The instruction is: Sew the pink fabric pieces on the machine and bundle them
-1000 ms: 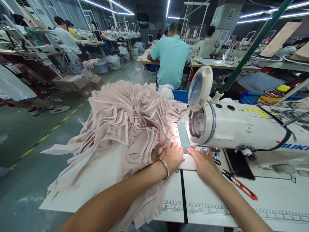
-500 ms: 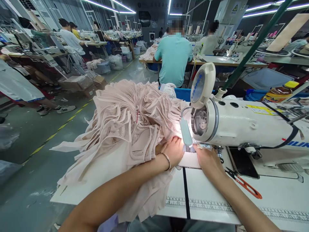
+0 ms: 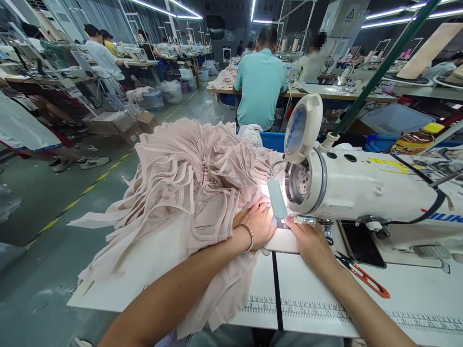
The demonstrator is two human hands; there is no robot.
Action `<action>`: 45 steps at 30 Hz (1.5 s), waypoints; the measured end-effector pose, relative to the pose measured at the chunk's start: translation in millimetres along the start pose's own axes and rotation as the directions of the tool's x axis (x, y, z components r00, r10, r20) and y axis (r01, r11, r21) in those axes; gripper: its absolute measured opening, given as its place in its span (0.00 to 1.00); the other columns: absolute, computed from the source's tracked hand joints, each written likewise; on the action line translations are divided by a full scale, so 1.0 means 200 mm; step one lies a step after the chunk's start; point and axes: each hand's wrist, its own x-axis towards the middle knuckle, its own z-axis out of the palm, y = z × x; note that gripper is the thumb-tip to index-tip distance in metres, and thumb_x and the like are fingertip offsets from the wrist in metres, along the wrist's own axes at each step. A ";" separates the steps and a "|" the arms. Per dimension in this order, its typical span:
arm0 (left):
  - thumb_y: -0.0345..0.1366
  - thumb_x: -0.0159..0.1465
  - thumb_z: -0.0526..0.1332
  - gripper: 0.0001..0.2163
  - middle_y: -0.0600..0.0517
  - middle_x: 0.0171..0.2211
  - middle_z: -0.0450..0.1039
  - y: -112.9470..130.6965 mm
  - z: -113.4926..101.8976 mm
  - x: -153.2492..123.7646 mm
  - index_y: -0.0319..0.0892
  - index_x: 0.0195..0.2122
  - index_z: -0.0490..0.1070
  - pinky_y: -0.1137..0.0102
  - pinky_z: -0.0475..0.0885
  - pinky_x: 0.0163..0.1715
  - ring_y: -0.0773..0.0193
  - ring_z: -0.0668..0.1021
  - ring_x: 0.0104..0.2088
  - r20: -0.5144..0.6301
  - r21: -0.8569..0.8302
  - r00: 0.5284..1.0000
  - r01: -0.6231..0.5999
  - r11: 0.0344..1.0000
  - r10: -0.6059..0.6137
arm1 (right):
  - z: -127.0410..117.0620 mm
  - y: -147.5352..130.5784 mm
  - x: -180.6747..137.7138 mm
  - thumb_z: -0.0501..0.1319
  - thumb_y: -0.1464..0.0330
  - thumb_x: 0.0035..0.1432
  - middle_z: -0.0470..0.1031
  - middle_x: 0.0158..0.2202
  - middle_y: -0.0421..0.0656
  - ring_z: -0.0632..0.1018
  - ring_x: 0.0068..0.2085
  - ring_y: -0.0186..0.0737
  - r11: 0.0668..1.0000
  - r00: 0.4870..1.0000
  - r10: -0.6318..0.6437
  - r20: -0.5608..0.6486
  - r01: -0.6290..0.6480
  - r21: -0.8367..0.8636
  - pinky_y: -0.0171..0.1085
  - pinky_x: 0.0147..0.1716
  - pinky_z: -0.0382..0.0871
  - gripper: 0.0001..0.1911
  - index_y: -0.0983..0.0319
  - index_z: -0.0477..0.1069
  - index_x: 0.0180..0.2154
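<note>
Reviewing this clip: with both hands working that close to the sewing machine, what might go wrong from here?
The left hand and right hand are both close under the head of the sewing machine, so a fingertip might get caught there.
The pink fabric pile trails over the table's front edge below the left forearm, so it could snag or slide.
The orange-handled snips lie blades toward the right forearm, which might brush them.
</note>
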 end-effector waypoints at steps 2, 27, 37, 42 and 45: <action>0.38 0.69 0.53 0.11 0.45 0.48 0.74 0.00 0.01 0.00 0.37 0.47 0.68 0.56 0.46 0.68 0.53 0.67 0.61 -0.015 0.012 1.000 -0.001 1.000 0.001 | 0.01 0.01 0.00 0.47 0.83 0.57 0.75 0.54 0.45 0.75 0.49 0.45 1.000 1.000 -0.009 0.011 0.009 0.009 0.46 0.53 0.66 0.33 0.56 0.68 0.60; 0.40 0.69 0.54 0.19 0.40 0.57 0.68 0.00 0.02 -0.02 0.35 0.57 0.63 0.55 0.53 0.65 0.49 0.65 0.62 -0.062 0.061 0.998 0.018 0.998 -0.014 | -0.11 -0.09 0.04 0.45 0.85 0.56 0.73 0.54 0.54 0.77 0.49 0.51 0.994 0.973 0.111 0.202 -0.103 -0.047 0.56 0.54 0.66 0.39 0.58 0.60 0.66; 0.40 0.69 0.53 0.15 0.43 0.54 0.70 0.01 0.02 -0.02 0.38 0.53 0.66 0.56 0.49 0.67 0.51 0.64 0.62 -0.074 0.052 0.997 0.004 0.999 0.000 | -0.10 -0.09 0.04 0.44 0.85 0.56 0.75 0.48 0.53 0.77 0.45 0.49 0.992 0.965 0.124 0.231 -0.123 -0.020 0.53 0.52 0.64 0.40 0.56 0.58 0.66; 0.39 0.68 0.55 0.16 0.43 0.54 0.69 0.01 0.01 -0.01 0.37 0.53 0.66 0.56 0.52 0.65 0.51 0.66 0.59 -0.086 0.059 0.996 0.005 0.998 0.000 | -0.10 -0.08 0.06 0.44 0.85 0.55 0.75 0.38 0.50 0.76 0.43 0.49 0.989 0.951 0.144 0.275 -0.146 -0.013 0.50 0.50 0.64 0.40 0.56 0.59 0.66; 0.39 0.68 0.55 0.12 0.44 0.48 0.71 0.03 -0.02 -0.01 0.39 0.48 0.68 0.55 0.62 0.58 0.51 0.70 0.52 -0.074 0.060 0.997 0.021 0.998 -0.017 | -0.11 -0.07 0.06 0.46 0.83 0.55 0.74 0.36 0.49 0.76 0.41 0.48 0.987 0.951 0.147 0.272 -0.158 0.016 0.48 0.47 0.65 0.39 0.56 0.60 0.65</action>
